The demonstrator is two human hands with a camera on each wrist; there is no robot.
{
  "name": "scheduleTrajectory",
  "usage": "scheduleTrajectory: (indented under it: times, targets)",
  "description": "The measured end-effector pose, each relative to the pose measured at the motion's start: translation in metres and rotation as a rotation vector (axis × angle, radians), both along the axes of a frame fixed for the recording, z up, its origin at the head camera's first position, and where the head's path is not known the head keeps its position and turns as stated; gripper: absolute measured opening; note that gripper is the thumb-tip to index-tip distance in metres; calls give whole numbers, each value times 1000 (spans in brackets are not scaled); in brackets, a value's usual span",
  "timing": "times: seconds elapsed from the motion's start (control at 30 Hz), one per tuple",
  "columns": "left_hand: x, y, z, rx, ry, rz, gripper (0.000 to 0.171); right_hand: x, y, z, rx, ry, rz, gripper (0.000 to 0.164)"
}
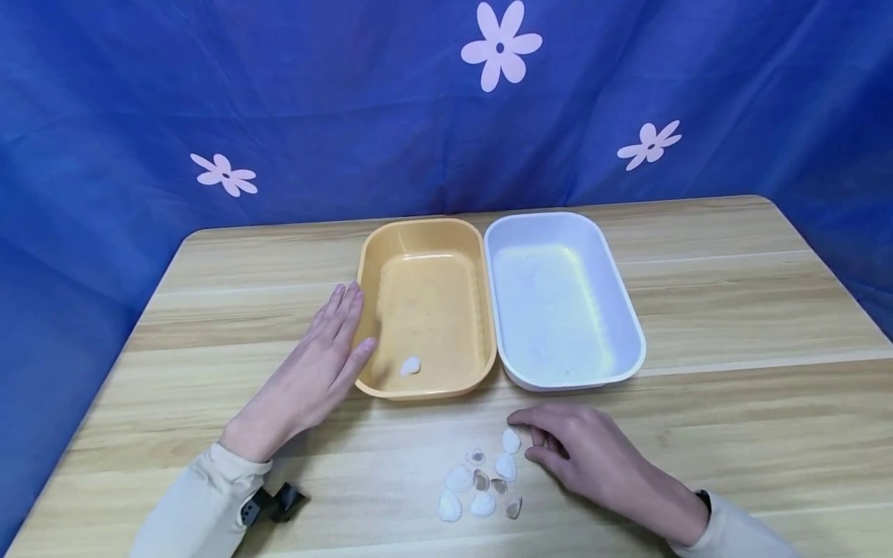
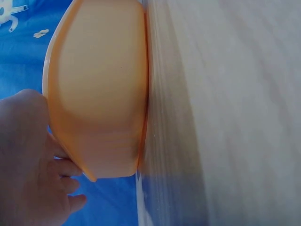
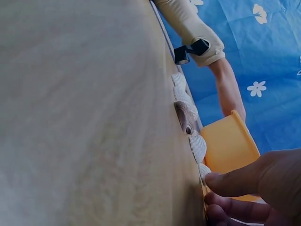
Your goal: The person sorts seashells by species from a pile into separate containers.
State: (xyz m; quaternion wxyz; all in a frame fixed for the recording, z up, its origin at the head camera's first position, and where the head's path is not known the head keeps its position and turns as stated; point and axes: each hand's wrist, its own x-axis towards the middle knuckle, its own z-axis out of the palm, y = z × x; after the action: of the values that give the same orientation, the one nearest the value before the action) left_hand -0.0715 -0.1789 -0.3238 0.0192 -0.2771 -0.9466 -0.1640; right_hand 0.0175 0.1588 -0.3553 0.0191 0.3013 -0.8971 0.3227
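My left hand (image 1: 314,368) lies along the left side of the orange tray (image 1: 366,387), its fingers straight and the thumb over the rim. The left wrist view shows that hand's fingers (image 2: 69,184) beside the tray's outer wall. Inside the tray sits one white shell (image 1: 411,366). At the table's front, my right hand (image 1: 593,457) has its thumb and index finger apart next to a white shell (image 1: 512,441). In the right wrist view the thumb (image 3: 230,181) is close to a ribbed shell (image 3: 203,172). Whether it touches is hard to tell.
Several more shells, white ones (image 1: 459,479) and brownish ones (image 1: 481,480), lie loose left of my right hand. A white tray (image 1: 631,372) stands against the orange tray's right side. The wooden table (image 1: 732,310) ends at a blue flowered cloth (image 1: 349,116).
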Motion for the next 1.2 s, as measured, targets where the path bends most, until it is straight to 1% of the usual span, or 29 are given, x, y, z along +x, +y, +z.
scheduleTrajectory:
  times: [0.1, 0.2, 0.4, 0.57, 0.77, 0.9, 1.07, 1.2]
  targets:
    - [0, 0, 0, -2, -3, -1, 63, -1, -1, -2, 44, 29, 44, 35]
    - [0, 0, -1, -3, -8, -1, 63, -1, -3, -3, 69, 36, 60, 31]
    - [-2, 0, -1, 4, -2, -7, 63, -3, -5, -3, 72, -8, 19, 22]
    - [-3, -1, -1, 8, 5, -6, 63, -2, -5, -2, 94, -44, -2, 22]
    - [-2, -1, -2, 19, 14, -4, 63, 2, -4, -2, 121, -50, -26, 25]
    - [-2, 0, -3, 25, 27, -3, 63, 4, -3, 0, 89, -37, -17, 26]
    - [-3, 0, -3, 21, 19, 6, 64, 5, -1, 8, 27, -9, 32, 26]
    - [-2, 0, -3, 11, 9, 12, 64, 4, -3, 15, 4, 36, 83, 27]
